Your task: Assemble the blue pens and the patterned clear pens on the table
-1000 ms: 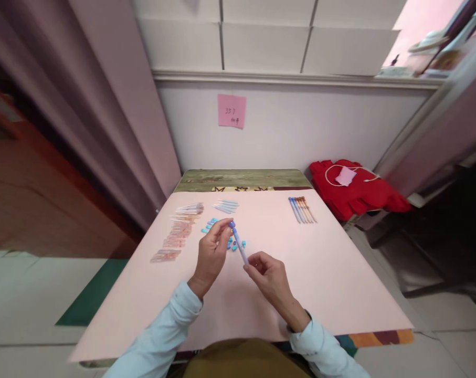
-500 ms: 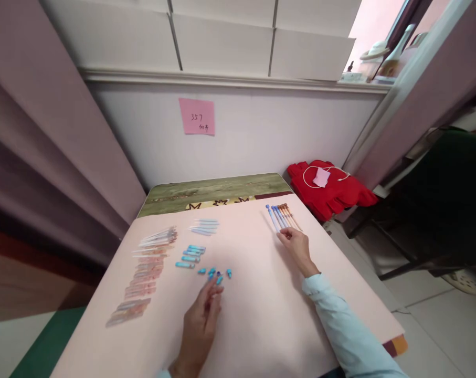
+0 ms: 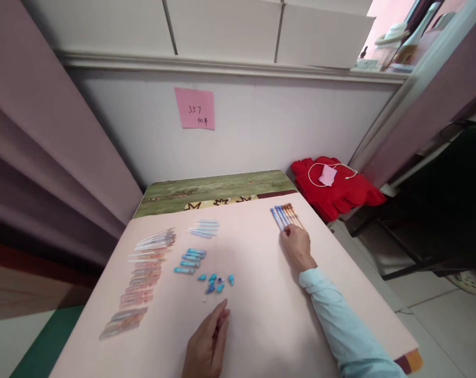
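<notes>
My right hand (image 3: pixel 297 245) is at the far right of the table, its fingers pinched at the near end of a blue pen (image 3: pixel 276 218). That pen lies beside other blue pens and several orange pens (image 3: pixel 295 212) with brown tops, in one row. Lower in the middle, my left hand (image 3: pixel 207 341) rests with its fingers curled together, nothing visible in them. Just beyond it lie several small teal and blue pieces (image 3: pixel 220 288), perhaps pen tops, and a tiny white bit (image 3: pixel 204 300). Several short teal barrels (image 3: pixel 190 264) lie to their left.
Thin pale-blue sticks (image 3: pixel 204 228) lie behind the barrels. Along the left side are rows of clear and pinkish pen parts (image 3: pixel 143 273). A pink note (image 3: pixel 195 108) is on the wall. Past the table's right edge sits a red cloth (image 3: pixel 340 194) with a white cable.
My left hand has drawn back toward me from the small teal pieces. At the row, the leftmost blue pen now lies closer in line with the others, my right hand still at its end.
</notes>
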Demonstrator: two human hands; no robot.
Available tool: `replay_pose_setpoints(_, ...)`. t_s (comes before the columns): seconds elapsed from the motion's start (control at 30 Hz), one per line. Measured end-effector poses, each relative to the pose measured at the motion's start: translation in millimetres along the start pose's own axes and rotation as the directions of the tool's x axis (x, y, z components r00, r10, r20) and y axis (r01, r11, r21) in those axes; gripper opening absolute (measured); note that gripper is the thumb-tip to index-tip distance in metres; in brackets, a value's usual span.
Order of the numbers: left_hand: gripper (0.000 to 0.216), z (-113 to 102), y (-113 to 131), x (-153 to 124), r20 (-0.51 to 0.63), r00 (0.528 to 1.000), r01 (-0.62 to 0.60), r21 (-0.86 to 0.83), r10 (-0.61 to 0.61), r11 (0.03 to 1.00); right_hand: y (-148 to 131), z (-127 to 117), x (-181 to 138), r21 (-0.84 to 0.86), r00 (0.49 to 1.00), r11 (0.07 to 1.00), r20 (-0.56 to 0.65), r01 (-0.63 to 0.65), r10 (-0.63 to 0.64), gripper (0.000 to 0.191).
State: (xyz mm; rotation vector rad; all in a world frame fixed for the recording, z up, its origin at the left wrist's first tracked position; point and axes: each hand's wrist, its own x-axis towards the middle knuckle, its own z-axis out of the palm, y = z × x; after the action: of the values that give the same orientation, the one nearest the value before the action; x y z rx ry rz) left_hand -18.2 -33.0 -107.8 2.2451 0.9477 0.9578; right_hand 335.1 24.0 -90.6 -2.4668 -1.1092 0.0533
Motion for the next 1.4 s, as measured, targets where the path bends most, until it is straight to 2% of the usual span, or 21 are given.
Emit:
replay_pose_setpoints(0.23,0.041,2.7,7.2,-1.4,-0.014,0.999,0.041,-0.002,-0.041,0.999,-0.8,-0.2,2.7,-0.108,1.000,0.994,-0.003,0.018,-0.018,0.021)
replay_pose_setpoints(0.47,0.038,2.5,20.5,1.3,0.007,0.997,0.076,-0.067,-0.076,0.995,10.8,3.0,0.1,-0.169,0.997,0.985,-0.049,0.044,-0.053,0.025)
replay_pose_setpoints(0.57,0.036,3.9,22.2,-4.7,0.007,0.994,0.111,-0.104,-0.111,0.988,10.6,1.4,-2.6,-0.123,0.991,0.988,-0.092,0.089,-0.100,0.029)
replay_pose_setpoints(0.67,0.030,-0.7,22.9,1.6,-0.041,0.974,0.208,-0.216,-0.222,0.954,-3.3,-1.9,-11.6,0.046,0.972,0.978,-0.129,0.206,-0.199,0.030)
replay_pose_setpoints(0.73,0.026,-11.0,18.6,20.2,-0.108,0.931,0.297,-0.326,-0.348,0.897,-20.3,-3.1,-22.2,0.169,0.960,0.946,-0.092,0.277,-0.265,0.030)
replay_pose_setpoints(0.8,0.029,-26.5,7.2,48.6,-0.206,0.859,0.348,-0.437,-0.469,0.830,-40.4,-2.8,-35.1,0.248,0.947,0.915,-0.025,0.318,-0.322,0.030)
replay_pose_setpoints(0.9,0.031,-51.3,-22.5,92.1,-0.416,0.753,0.272,-0.508,-0.509,0.817,-68.1,0.6,-53.4,0.286,0.921,0.891,0.062,0.354,-0.386,0.028)
replay_pose_setpoints(0.93,0.032,-57.7,-33.8,102.4,-0.475,0.720,0.253,-0.499,-0.506,0.829,-75.5,2.2,-58.1,0.290,0.911,0.886,0.090,0.362,-0.401,0.026)
replay_pose_setpoints(0.97,0.031,-62.6,-44.9,109.6,-0.544,0.666,0.249,-0.483,-0.511,0.840,-81.9,4.0,-62.1,0.296,0.901,0.881,0.117,0.369,-0.417,0.025)
replay_pose_setpoints(1.0,0.030,-66.0,-55.1,113.4,-0.579,0.639,0.267,-0.451,-0.507,0.852,-87.4,5.8,-65.3,0.308,0.890,0.874,0.143,0.375,-0.432,0.023)
replay_pose_setpoints(1.03,0.027,-67.9,-63.9,114.2,-0.589,0.642,0.300,-0.396,-0.491,0.868,-92.4,7.7,-67.9,0.325,0.877,0.865,0.167,0.382,-0.451,0.022)
replay_pose_setpoints(1.07,0.024,-68.8,-71.1,112.8,-0.584,0.667,0.341,-0.312,-0.462,0.887,-97.2,9.7,-69.9,0.345,0.862,0.854,0.191,0.390,-0.470,0.022)
replay_pose_setpoints(1.17,0.014,-69.3,-82.2,104.1,-0.494,0.800,0.380,-0.022,-0.341,0.925,-114.3,16.9,-74.0,0.399,0.819,0.823,0.242,0.405,-0.520,0.021)
replay_pose_setpoints(1.23,0.014,-71.0,-82.9,101.4,-0.416,0.856,0.377,0.094,-0.307,0.921,-129.8,23.7,-75.6,0.411,0.798,0.813,0.268,0.411,-0.539,0.020)
replay_pose_setpoints(1.3,0.015,-73.9,-81.2,103.1,-0.352,0.877,0.400,0.158,-0.327,0.903,-147.8,31.9,-76.8,0.408,0.776,0.811,0.302,0.420,-0.554,0.019)
replay_pose_setpoints(1.4,0.019,-76.8,-78.7,109.7,-0.278,0.883,0.442,0.225,-0.378,0.868,-172.6,44.7,-79.2,0.400,0.754,0.808,0.330,0.433,-0.568,0.015)
